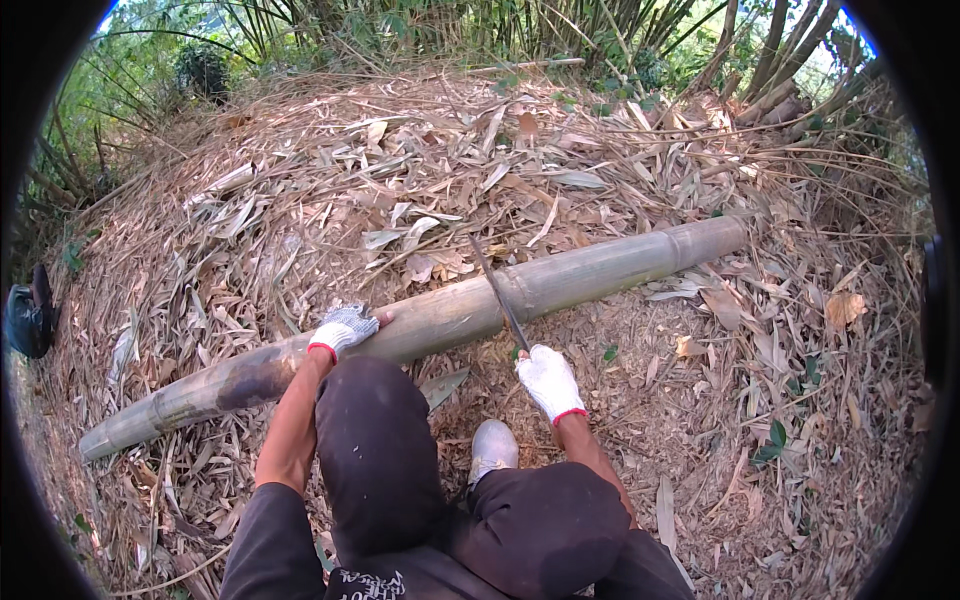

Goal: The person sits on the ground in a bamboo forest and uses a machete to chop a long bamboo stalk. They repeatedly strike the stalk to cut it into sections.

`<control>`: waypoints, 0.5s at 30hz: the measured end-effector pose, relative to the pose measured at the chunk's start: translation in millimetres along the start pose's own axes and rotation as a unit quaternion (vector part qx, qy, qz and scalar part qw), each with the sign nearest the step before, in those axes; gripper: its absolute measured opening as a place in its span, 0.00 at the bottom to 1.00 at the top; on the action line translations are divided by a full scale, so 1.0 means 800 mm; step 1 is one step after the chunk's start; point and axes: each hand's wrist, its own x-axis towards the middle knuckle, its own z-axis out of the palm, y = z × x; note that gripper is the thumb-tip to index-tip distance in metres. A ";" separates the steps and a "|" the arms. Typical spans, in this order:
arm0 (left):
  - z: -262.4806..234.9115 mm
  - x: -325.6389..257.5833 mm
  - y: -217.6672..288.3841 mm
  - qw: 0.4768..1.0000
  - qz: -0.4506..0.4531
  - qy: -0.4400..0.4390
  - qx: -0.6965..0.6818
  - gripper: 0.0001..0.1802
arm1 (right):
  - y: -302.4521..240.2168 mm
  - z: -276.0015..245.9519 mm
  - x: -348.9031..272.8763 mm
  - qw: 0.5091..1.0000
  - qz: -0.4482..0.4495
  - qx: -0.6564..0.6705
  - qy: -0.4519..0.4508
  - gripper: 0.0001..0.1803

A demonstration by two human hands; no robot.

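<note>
A thick bamboo pole [570,286] lies slantwise on the ground in front of me, its far end up to the right. My left hand [346,327], in a white glove with a red cuff, grips the pole left of its middle; one bare fingertip shows at the glove's end. My right hand [548,380], gloved the same way, is closed around the handle end of a saw, just on the near side of the pole. The saw's narrow dark blade [497,288] crosses the pole near a joint, its tip past the far side. Its teeth are too small to see.
Dry bamboo leaves [420,235] and thin twigs cover the ground. My light shoe [494,446] stands between my bent knees, close to the pole. Bamboo stems [790,50] rise at the back right. A dark teal object [30,320] is at the far left rim.
</note>
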 end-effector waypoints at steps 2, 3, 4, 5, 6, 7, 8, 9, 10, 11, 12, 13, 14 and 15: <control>-0.009 0.009 0.017 0.998 -0.018 -0.060 0.011 0.47 | 0.011 0.011 -0.004 1.000 0.001 -0.017 0.015 0.20; -0.020 0.004 0.038 0.996 -0.022 -0.091 0.015 0.46 | 0.025 0.020 -0.008 0.999 0.011 -0.021 0.026 0.20; -0.029 -0.007 0.052 0.996 -0.024 -0.084 -0.014 0.46 | 0.031 0.023 -0.009 0.999 0.014 -0.023 0.039 0.20; -0.029 -0.009 0.047 0.998 -0.024 -0.066 -0.006 0.46 | 0.027 0.021 -0.009 0.999 0.013 -0.032 0.041 0.21; -0.022 -0.006 0.042 0.999 -0.022 -0.048 0.001 0.46 | 0.024 0.019 -0.010 0.998 0.013 -0.042 0.044 0.21; -0.017 0.000 0.039 0.999 -0.020 -0.030 0.007 0.46 | 0.022 0.014 -0.011 0.997 0.015 -0.051 0.047 0.21; -0.011 0.009 0.036 0.999 -0.027 -0.042 -0.001 0.47 | 0.014 -0.002 -0.011 0.995 -0.012 -0.092 0.042 0.22; -0.016 0.007 0.038 0.998 -0.030 -0.047 -0.014 0.47 | 0.010 -0.009 -0.009 0.980 -0.077 -0.142 0.118 0.24; -0.021 0.006 0.040 0.998 -0.032 -0.052 -0.027 0.47 | 0.008 -0.023 -0.012 0.966 -0.133 -0.124 0.186 0.26; -0.024 0.001 0.033 0.997 -0.042 -0.057 -0.040 0.47 | -0.015 -0.047 -0.022 0.944 -0.192 -0.100 0.248 0.29; -0.020 0.002 0.019 0.997 -0.048 -0.051 -0.045 0.48 | -0.032 -0.060 -0.032 0.938 -0.217 -0.077 0.260 0.29; -0.017 0.001 0.004 0.997 -0.056 -0.046 -0.037 0.48 | -0.048 -0.070 -0.037 0.930 -0.242 -0.051 0.271 0.30; -0.015 -0.001 -0.006 0.997 -0.060 -0.039 -0.031 0.48 | -0.058 -0.076 -0.036 0.920 -0.266 -0.029 0.287 0.30; -0.016 0.003 0.000 0.998 -0.049 -0.034 -0.028 0.48 | -0.044 -0.059 -0.029 0.956 -0.205 -0.032 0.208 0.29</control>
